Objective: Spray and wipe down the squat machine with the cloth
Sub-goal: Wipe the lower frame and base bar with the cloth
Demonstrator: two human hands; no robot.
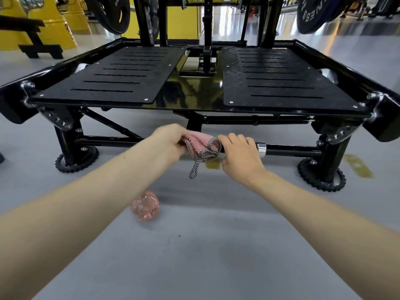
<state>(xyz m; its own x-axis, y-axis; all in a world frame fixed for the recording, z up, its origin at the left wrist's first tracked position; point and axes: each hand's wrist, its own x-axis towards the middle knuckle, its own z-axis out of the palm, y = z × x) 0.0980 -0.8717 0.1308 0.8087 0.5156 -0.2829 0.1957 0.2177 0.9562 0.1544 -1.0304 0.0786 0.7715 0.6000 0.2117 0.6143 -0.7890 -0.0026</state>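
Squat machine (191,96) stood on the far side of me, its left foot plate (112,76) and right foot plate (279,79) side by side on the black platform.

Both arms reached forward to the low bar (291,148) that ran across the near base, under the platform's front edge.

Left hand (170,142): fingers curled tight round a bunched pink cloth (200,144), holding it against the middle of the bar. A checked hem of the cloth hung loose below my grip, between my two hands.

Right hand (240,156): just right of the cloth, fingers curled over the top of the bar, thumb tucked under on the near side. The cloth's right end touched my forefinger. A silver collar (261,149) on the bar sat just beyond my knuckles on the right.

On the grey floor (216,245), near me and under my left forearm, lay a pink clear object (145,205), too blurred to identify.

A weight plate (311,14) hung at far right.
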